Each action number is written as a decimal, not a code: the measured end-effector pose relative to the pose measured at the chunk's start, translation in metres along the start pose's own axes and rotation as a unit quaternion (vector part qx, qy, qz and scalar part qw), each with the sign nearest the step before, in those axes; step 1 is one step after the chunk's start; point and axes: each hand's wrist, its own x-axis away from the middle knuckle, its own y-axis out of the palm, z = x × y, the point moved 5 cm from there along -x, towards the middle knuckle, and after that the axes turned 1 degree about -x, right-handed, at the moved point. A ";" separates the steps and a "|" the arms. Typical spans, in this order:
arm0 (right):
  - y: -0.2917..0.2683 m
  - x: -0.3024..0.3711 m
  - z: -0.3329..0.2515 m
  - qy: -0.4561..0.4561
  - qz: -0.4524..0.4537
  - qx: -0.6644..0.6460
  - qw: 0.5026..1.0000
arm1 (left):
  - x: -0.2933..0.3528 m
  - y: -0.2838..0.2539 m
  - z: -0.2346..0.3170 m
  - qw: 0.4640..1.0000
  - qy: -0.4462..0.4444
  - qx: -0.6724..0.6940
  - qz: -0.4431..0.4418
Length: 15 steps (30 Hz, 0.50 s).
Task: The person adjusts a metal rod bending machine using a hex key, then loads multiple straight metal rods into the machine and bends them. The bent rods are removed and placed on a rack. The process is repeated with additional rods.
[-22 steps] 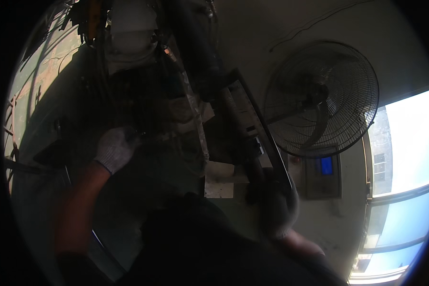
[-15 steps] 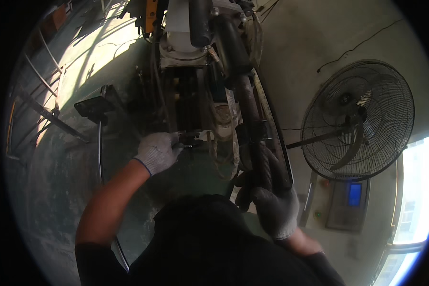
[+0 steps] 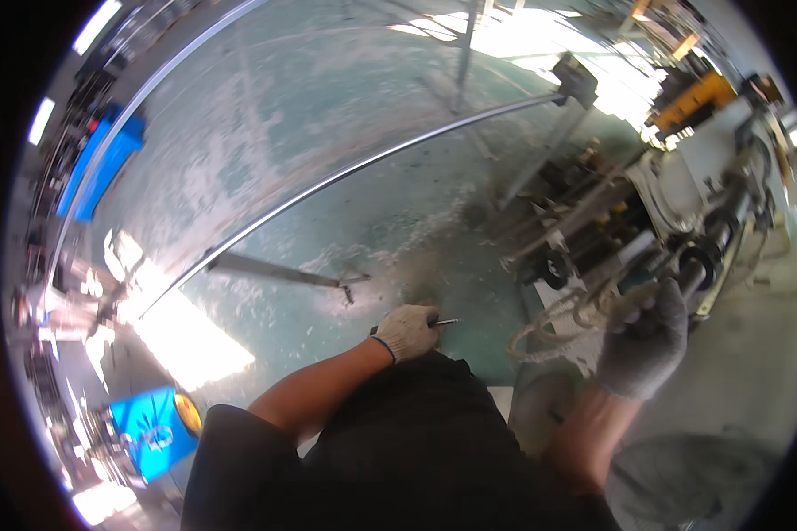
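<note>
Keeping the slim, silver-tipped dark tool (image 3: 449,321) steady, pointing right over the green floor (image 3: 390,212), suits the closed, white-gloved left grip (image 3: 407,333); whether the grey-gloved right grip (image 3: 644,341) clasps the dark cylindrical machine shaft (image 3: 722,232), I cannot tell.

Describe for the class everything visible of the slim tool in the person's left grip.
The slim tool shows only as a short, thin, straight piece, dark beside the glove and paler, metallic-looking toward its end. The gloved left grip closes around it and hides the rest, so its full length and kind cannot be told. It points toward the picture's right, nearly level in the image, with green floor behind it.
</note>
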 end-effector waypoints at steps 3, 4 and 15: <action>-0.013 -0.003 -0.001 0.017 0.044 -0.018 0.999 | 0.077 0.002 -0.064 0.984 -0.119 0.088 0.096; -0.018 -0.005 -0.001 0.024 0.046 -0.013 0.999 | 0.099 0.005 -0.084 0.976 -0.155 0.107 0.109; -0.091 -0.080 -0.006 -0.062 -0.068 0.150 0.984 | 0.320 0.056 -0.247 0.913 -0.331 0.183 0.154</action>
